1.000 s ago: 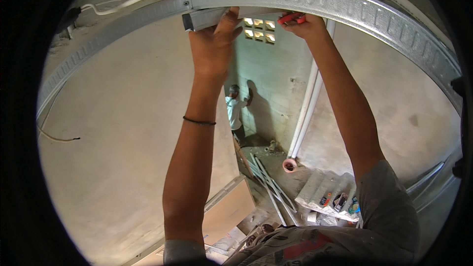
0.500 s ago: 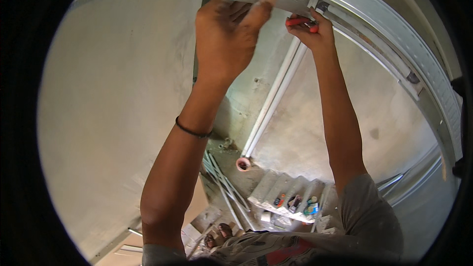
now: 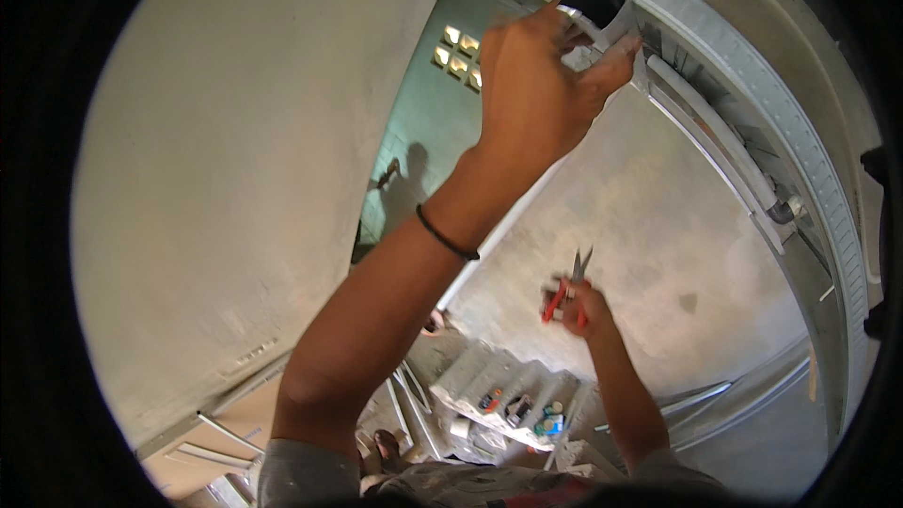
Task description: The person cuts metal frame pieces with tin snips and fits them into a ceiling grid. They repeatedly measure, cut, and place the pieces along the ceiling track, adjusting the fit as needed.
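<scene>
Against a bare plaster wall (image 3: 715,226), my right hand (image 3: 585,309) grips red-handled snips (image 3: 578,273), long axis near upright, parted blades pointing up toward my higher left hand (image 3: 555,85). That hand pinches a metal piece (image 3: 616,30), long axis unclear, beside the curved rail (image 3: 804,132) at its inner edge.

Bare plaster wall (image 3: 245,150) filled the left; patchy beige wall (image 3: 649,226) stood right. Far wall (image 3: 423,113) looked green-tinted, bright vent holes (image 3: 458,64) above a dark shadow (image 3: 410,183). Grey floor (image 3: 430,357) below was cluttered.
</scene>
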A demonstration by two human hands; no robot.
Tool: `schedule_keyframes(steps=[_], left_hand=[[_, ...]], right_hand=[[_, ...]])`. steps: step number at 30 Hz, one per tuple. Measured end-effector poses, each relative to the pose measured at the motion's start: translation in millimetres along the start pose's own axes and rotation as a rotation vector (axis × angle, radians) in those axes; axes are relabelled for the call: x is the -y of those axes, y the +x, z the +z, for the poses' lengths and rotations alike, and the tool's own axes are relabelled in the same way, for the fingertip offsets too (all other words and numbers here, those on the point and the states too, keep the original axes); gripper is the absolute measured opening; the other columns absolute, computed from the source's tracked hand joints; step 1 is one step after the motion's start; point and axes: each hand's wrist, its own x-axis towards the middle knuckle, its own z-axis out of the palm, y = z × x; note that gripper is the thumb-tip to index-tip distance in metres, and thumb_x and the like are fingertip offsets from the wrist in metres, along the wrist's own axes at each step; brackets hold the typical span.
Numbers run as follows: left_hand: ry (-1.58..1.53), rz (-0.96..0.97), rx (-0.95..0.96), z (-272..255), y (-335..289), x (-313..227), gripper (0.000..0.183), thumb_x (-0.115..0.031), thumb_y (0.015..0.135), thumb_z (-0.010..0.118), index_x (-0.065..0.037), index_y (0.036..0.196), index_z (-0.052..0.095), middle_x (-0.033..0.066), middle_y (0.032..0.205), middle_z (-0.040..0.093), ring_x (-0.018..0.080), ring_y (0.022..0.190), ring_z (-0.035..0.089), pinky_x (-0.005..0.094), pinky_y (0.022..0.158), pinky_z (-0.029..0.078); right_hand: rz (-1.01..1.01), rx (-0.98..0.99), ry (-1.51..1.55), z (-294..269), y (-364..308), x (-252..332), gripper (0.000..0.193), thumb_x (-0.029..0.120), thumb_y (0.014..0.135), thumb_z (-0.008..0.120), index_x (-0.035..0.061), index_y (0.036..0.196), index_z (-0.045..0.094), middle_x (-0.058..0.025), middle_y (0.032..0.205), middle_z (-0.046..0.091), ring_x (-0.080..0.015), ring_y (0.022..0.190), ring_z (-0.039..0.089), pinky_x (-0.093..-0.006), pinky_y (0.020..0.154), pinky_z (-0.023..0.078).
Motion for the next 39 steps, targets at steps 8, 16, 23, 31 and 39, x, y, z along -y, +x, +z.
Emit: schedule_keyframes(steps=[8,16,23,31,39], left_hand=[[-0.098,-0.186,0.010,4.3,7.8,-2.9,0.032,-0.020,0.085,0.087,0.008,0.079,0.072,0.0131,0.072,0.074,0.0168,0.066,0.068,0.0305,0.073,0.058],[-0.039,-0.159,0.094,-11.1,23.6,-16.0,0.033,-0.022,0.096,0.080,0.010,0.090,0.074,0.0054,0.085,0.075,0.0099,0.078,0.063,0.0263,0.076,0.052],[-0.071,-0.104,0.127,-16.1,24.8,2.6,0.027,-0.019,0.098,0.077,0.006,0.107,0.072,0.0053,0.102,0.074,0.0107,0.090,0.062,0.0263,0.082,0.049],[0.043,0.004,0.167,-1.2,21.8,1.3,0.018,-0.013,0.095,0.075,0.003,0.089,0.070,-0.0017,0.078,0.069,0.0053,0.071,0.051,0.0252,0.064,0.043],[-0.118,-0.102,0.124,10.0,16.3,-0.3,0.014,-0.008,0.091,0.076,0.002,0.087,0.067,-0.0005,0.079,0.070,0.0062,0.071,0.054,0.0254,0.065,0.046]], right_hand=[[0.181,-0.193,0.077,-11.2,-36.4,-86.9,0.033,0.021,0.096,0.073,0.0078,0.124,0.062,-0.0197,0.107,0.070,-0.0362,0.096,0.069,-0.0669,0.092,0.049],[-0.422,0.289,-0.119,141.0,-86.7,15.2,0.042,0.014,0.098,0.069,-0.0010,0.136,0.058,-0.0155,0.096,0.073,-0.0267,0.084,0.072,-0.0403,0.076,0.057],[-0.541,0.744,-0.270,234.0,-166.5,107.8,0.034,0.020,0.101,0.066,-0.0051,0.123,0.064,-0.0158,0.086,0.072,-0.0218,0.073,0.071,-0.0330,0.064,0.056],[-0.645,0.749,-0.407,256.2,-181.7,166.5,0.031,0.023,0.098,0.067,-0.0084,0.100,0.068,-0.0176,0.071,0.070,-0.0223,0.051,0.066,-0.0325,0.045,0.050],[-0.738,0.664,-0.464,261.4,-171.4,164.3,0.028,0.021,0.095,0.068,-0.0065,0.094,0.067,-0.0189,0.070,0.069,-0.0216,0.049,0.064,-0.0340,0.044,0.049]])
